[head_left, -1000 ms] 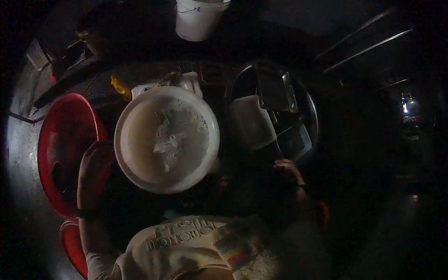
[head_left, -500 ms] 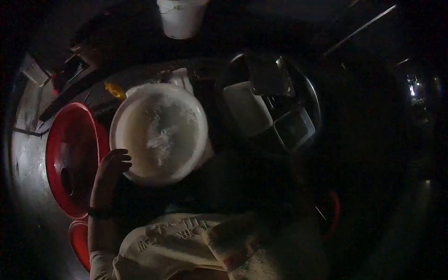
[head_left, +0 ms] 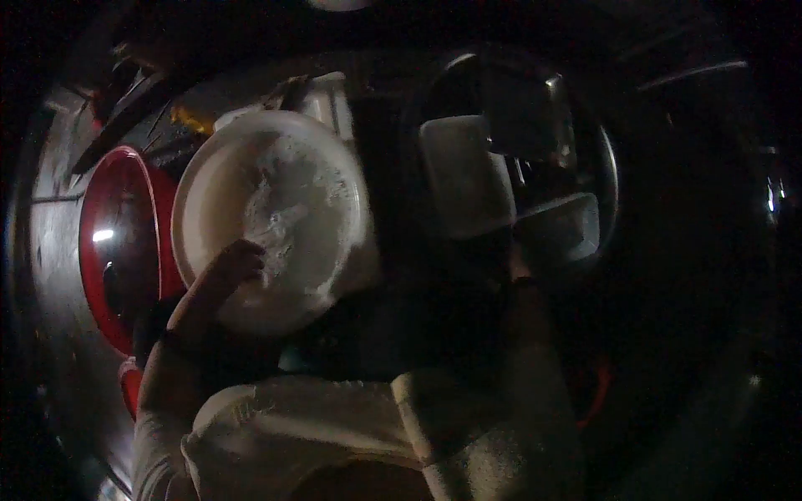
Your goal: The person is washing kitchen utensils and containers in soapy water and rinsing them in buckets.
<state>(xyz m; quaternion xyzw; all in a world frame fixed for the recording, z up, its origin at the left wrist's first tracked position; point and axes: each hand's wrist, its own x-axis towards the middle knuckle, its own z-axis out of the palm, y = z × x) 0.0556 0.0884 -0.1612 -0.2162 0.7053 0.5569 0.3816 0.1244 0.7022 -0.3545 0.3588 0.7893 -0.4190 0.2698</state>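
A wide white basin (head_left: pixel 190 196) holds cloudy liquid with a whitish, clumpy mass on its surface. My left hand (head_left: pixel 241 260) reaches over the near left rim, fingers loosely bent and nothing visible in them. To the right, a large dark round tub (head_left: pixel 615 171) with a shiny rim holds several rectangular containers. My right hand (head_left: pixel 520 265) is at the near corner of a small rectangular container (head_left: pixel 576 230), which tilts in its grip; shadow hides most of the fingers. A pale rectangular container (head_left: pixel 464 171) lies left of it, and a dark one (head_left: pixel 526 113) is behind.
A red basin (head_left: pixel 124 326) stands left of the white one, with another red rim (head_left: pixel 128 388) nearer me. Something yellow (head_left: pixel 192 119) and a pale object (head_left: pixel 330 100) lie behind the white basin. A red curved edge (head_left: pixel 600 392) shows at lower right. Deep shadow covers the right side.
My left hand has moved from the white basin's rim inward over its contents. My right hand has come into sight at the small container, which has changed its tilt. The view has shifted.
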